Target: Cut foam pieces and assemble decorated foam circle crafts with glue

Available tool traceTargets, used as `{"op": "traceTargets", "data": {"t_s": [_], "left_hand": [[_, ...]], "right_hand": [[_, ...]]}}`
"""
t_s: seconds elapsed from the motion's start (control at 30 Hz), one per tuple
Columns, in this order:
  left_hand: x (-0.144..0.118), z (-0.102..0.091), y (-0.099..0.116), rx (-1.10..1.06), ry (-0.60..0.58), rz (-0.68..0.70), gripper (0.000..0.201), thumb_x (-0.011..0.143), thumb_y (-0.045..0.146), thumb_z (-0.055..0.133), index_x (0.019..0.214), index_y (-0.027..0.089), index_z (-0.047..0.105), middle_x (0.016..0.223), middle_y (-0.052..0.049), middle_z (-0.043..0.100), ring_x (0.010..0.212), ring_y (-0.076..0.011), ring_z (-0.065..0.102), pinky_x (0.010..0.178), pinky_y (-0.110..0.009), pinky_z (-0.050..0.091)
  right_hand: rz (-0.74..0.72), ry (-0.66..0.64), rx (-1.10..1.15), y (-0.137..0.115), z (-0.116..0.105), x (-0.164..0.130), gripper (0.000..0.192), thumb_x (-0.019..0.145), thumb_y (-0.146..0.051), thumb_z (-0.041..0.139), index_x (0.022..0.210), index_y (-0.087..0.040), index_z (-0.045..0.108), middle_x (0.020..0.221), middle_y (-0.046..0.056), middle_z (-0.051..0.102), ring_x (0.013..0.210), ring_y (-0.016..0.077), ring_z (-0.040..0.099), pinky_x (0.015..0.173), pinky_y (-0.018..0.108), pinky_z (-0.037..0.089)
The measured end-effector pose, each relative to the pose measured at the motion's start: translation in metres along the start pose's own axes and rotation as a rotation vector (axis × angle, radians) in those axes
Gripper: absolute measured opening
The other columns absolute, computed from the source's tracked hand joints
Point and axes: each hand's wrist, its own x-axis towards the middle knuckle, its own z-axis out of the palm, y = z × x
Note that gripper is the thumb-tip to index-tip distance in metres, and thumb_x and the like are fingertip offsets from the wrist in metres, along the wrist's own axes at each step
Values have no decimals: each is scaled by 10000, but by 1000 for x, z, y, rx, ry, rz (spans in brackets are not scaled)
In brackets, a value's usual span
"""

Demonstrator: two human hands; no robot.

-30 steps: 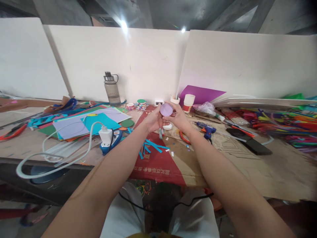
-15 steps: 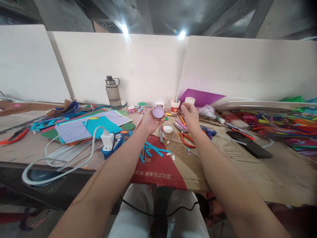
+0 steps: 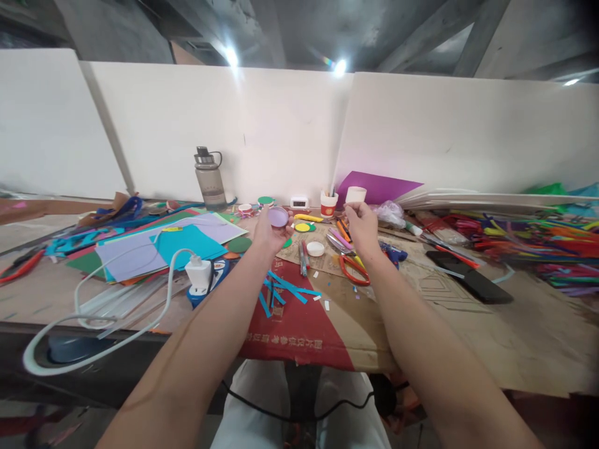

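Observation:
My left hand is wrapped round a small round piece with a purple face and a pale rim, which is tilted toward me above the table. My right hand is raised to the right of it, thumb and fingertips pinched together. Whatever might be between those fingertips is too small to make out. A white cup stands just behind the right hand. Below, between the hands, lie a white round lid, pens, orange-handled scissors and blue paper strips.
Coloured paper sheets, a white charger with its cable and a water bottle occupy the left. Toward the back are a small clock, a yellow cutter and a red-and-white cup. A phone and pipe cleaners lie right.
My left hand has shifted a little left with the purple-faced piece, uncovering the cutter and the yellow disc. My right hand stays pinched and nearly in place. The view has tilted slightly.

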Motion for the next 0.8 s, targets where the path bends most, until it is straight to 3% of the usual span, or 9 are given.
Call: {"op": "traceTargets", "data": {"t_s": [0.2,0.57,0.8], "left_hand": [[8,-9,0,27,-37,25,172,835,281,489,866,149,594,742,-83,677,534,-142,619,400,-184,370],[12,-16,1,96,27,70,216,837,293,449,876,144,601,760,-97,693,507,-147,600,397,-201,338],[8,-13,-3,88,-44,80,315,888,375,392,891,144,607,749,-99,688,502,-167,598,399,-223,350]], "right_hand": [[66,-26,-12,-3,6,-10,166,791,-349,546,813,-207,630,829,34,670,783,194,595,763,347,472],[143,-192,30,-22,24,-31,140,801,-333,530,845,-229,614,859,41,678,798,215,615,758,365,493],[-102,-355,-73,-39,35,-51,118,814,-264,511,822,-222,621,831,25,686,758,182,601,731,318,458]]}}
